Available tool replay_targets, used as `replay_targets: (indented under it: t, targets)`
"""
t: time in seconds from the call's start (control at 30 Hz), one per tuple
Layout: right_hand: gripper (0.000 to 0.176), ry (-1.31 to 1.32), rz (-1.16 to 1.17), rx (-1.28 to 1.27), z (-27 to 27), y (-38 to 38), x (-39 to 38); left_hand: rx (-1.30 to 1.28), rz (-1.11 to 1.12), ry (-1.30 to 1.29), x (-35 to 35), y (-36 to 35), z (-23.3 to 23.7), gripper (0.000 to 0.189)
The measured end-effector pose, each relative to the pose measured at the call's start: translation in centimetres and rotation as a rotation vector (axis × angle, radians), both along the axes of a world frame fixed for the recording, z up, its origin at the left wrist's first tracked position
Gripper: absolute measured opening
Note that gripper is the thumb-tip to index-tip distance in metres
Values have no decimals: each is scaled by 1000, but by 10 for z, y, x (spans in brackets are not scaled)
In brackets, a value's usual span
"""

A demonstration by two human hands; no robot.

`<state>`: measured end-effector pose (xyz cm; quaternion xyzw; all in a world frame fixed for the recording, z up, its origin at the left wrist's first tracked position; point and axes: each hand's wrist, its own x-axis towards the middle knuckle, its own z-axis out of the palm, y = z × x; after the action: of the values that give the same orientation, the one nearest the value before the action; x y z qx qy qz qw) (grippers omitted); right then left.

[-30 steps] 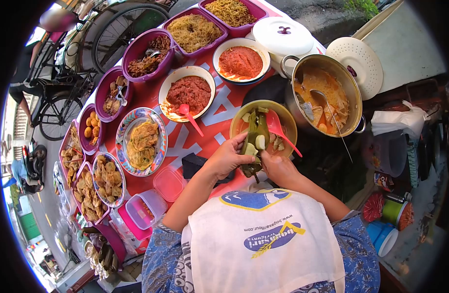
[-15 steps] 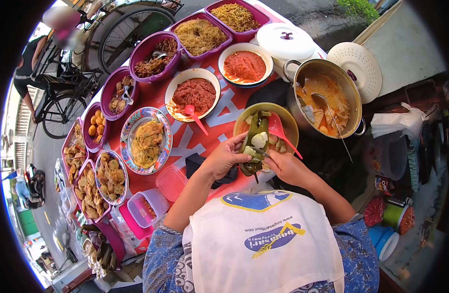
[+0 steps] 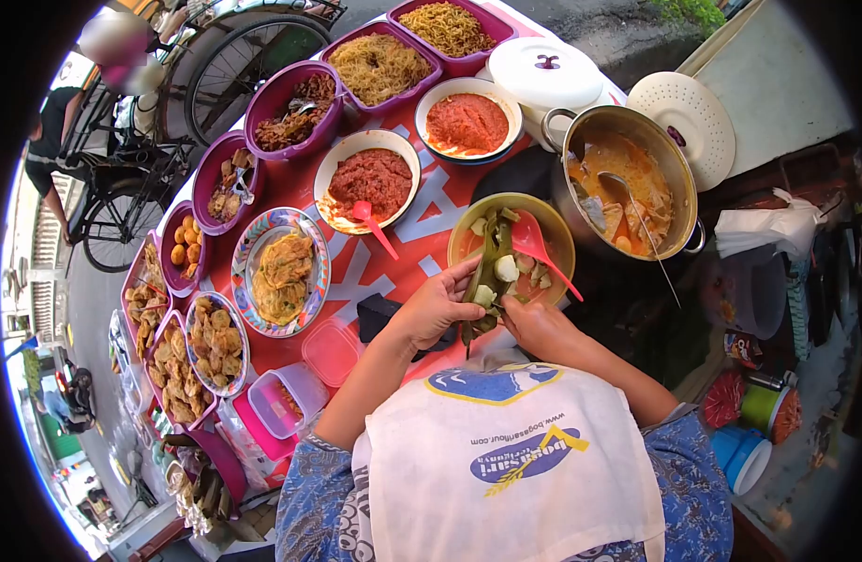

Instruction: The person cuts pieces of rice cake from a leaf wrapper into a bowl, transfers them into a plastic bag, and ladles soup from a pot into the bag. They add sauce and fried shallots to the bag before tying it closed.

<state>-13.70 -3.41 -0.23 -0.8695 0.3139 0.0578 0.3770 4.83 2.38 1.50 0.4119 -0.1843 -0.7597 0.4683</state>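
Observation:
My left hand (image 3: pixel 440 304) is wrapped round the left side of a long green banana leaf (image 3: pixel 491 258). Pale, cut pieces of food (image 3: pixel 506 269) lie on the leaf. At the leaf's lower right, my right hand (image 3: pixel 538 323) has its fingers closed; what they hold is hidden behind the fingers and leaf. Leaf and hands are over the near part of a yellow-green bowl (image 3: pixel 563 223) with more pieces inside. A pink spoon (image 3: pixel 532 242) leans in that bowl, its handle over the right rim.
A large pot (image 3: pixel 682 169) of orange soup with a ladle stands right of the bowl. Two bowls of red paste (image 3: pixel 373 178) (image 3: pixel 467 124), purple food tubs (image 3: pixel 294 112) and a fritter plate (image 3: pixel 281 272) surround the left side. A person (image 3: pixel 56 131) is beside bicycles.
The leaf has opened more lengthwise and its pieces have shifted. My right hand has moved slightly down and left, and the blade seen in it before is now hidden.

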Motion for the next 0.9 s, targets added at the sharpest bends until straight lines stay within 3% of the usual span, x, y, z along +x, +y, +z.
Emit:
replay_targets:
  t: [0.13,0.2,0.33,0.4,0.5,0.7,0.9]
  targets:
    - [19,-218,39,95,-10,-10,-1,4,24,14,2,-1,9,75]
    - [22,-109,-15,733,0,-18,-1,-2,18,24,6,0,10,76]
    - [23,-39,-177,925,10,-25,-10,-15,6,-12,11,0,21,77]
    - [23,-323,-53,333,6,-22,-19,-19,7,-58,13,3,29,78]
    - [37,-147,-263,79,16,-16,-28,-34,-61,-156,15,7,42,78]
    - [67,125,-202,-209,25,-8,-26,-111,-149,-362,22,16,81,72]
    - [63,94,-224,-288,1,-7,-26,-170,-193,-410,34,20,93,67]
